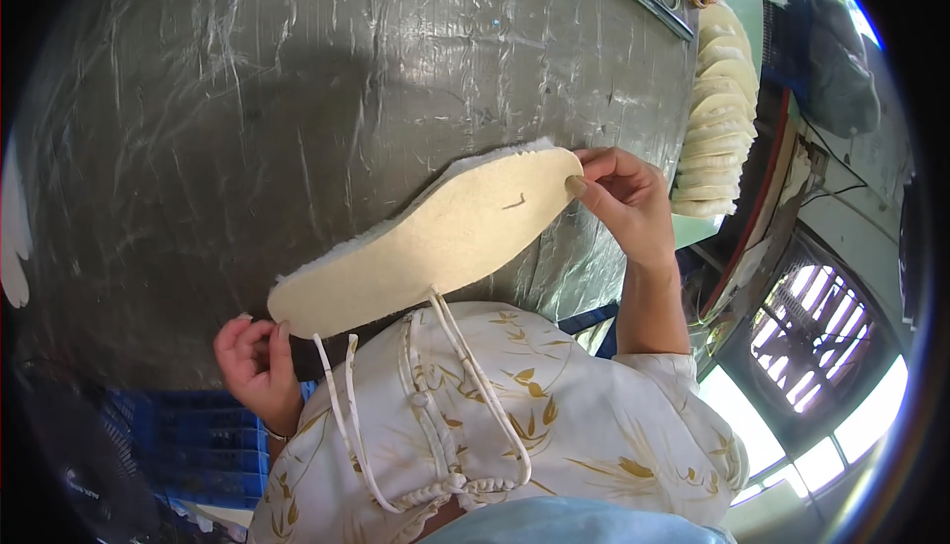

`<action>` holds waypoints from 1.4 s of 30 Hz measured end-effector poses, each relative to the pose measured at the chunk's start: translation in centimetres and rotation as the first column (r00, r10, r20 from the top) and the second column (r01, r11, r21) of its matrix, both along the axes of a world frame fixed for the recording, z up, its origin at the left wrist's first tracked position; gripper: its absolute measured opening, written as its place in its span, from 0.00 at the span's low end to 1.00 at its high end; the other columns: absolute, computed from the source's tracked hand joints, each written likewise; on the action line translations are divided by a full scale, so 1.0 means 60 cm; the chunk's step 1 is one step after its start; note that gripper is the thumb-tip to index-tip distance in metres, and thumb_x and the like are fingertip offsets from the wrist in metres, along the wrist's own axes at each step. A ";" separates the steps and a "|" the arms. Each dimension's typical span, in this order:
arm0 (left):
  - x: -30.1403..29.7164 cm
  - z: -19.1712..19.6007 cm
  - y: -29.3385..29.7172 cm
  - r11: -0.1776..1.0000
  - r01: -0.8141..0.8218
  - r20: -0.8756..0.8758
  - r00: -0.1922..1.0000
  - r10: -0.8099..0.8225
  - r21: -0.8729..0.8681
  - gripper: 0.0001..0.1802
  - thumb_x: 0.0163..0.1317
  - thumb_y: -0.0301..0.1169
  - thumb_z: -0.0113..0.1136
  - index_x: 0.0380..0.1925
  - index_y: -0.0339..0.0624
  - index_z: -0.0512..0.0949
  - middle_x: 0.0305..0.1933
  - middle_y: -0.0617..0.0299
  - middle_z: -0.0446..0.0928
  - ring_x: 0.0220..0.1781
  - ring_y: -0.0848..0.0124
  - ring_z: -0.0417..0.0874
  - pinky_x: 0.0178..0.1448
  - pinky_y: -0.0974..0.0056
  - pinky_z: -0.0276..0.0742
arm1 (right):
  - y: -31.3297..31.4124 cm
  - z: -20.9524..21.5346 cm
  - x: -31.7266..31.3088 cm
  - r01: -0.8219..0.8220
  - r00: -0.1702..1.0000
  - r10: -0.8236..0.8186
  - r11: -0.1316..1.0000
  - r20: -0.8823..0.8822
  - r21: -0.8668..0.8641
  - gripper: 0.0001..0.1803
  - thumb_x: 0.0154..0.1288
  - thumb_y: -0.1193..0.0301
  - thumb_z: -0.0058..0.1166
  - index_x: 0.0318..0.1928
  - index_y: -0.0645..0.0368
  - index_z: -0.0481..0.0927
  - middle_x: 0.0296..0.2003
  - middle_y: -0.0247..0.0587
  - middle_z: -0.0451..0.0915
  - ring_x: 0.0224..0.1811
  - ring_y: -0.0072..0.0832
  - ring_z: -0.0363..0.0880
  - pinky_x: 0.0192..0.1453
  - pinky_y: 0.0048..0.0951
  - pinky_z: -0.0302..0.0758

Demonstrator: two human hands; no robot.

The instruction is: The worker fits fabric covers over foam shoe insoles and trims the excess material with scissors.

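A person's left hand (255,364) and right hand (623,197) held a cream fleece insole (426,242) by its ends, fingers pinching it, above a plastic-covered tabletop (297,98).

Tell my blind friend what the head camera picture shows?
Two hands hold a cream insole flat over a grey plastic-covered table: left hand at one end, right hand at the other. More insoles are stacked at the right.

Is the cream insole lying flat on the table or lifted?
Lifted. The cream fleece-edged insole is held at both ends, by the left hand and the right hand, above the grey plastic-covered table.
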State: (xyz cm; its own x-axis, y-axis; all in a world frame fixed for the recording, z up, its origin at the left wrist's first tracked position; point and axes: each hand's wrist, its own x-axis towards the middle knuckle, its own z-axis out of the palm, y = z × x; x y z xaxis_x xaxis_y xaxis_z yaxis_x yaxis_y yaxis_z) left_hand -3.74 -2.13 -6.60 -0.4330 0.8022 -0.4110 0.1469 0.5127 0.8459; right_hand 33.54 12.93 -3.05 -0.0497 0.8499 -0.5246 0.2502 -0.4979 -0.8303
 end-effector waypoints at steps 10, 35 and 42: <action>-0.006 0.087 0.125 0.959 0.259 -0.093 0.964 -0.249 0.117 0.20 0.64 0.23 0.54 0.56 0.31 0.70 0.46 0.57 0.74 0.43 0.75 0.74 0.51 0.70 0.71 | -0.028 0.000 -0.006 -0.089 0.995 0.101 0.945 -0.024 0.316 0.05 0.60 0.82 0.58 0.38 0.65 0.80 0.45 0.41 0.81 0.41 0.21 0.78 0.44 0.21 0.76; 0.283 0.077 0.394 0.301 0.947 0.144 0.315 -0.938 -0.113 0.10 0.64 0.32 0.58 0.32 0.34 0.82 0.24 0.72 0.76 0.24 0.85 0.70 0.27 0.74 0.67 | -0.074 0.035 -0.001 -0.447 0.873 0.337 0.264 0.353 0.855 0.10 0.49 0.74 0.57 0.35 0.57 0.78 0.42 0.34 0.81 0.39 0.30 0.80 0.37 0.27 0.76; 0.283 0.047 0.399 0.394 0.915 0.160 0.403 -0.901 -0.086 0.12 0.61 0.33 0.59 0.24 0.34 0.79 0.16 0.71 0.70 0.18 0.83 0.67 0.23 0.71 0.65 | -0.076 0.057 -0.032 -0.433 0.859 0.393 0.219 0.327 0.874 0.08 0.48 0.74 0.58 0.31 0.60 0.77 0.39 0.35 0.80 0.38 0.29 0.80 0.37 0.27 0.76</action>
State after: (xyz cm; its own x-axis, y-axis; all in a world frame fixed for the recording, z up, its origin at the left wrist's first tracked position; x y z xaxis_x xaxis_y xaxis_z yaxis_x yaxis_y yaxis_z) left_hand 13.24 21.78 -3.78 0.5535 0.6323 -0.5420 0.5404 0.2226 0.8115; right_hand 31.60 8.38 0.39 -0.5533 0.6353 0.5387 0.2050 0.7307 -0.6512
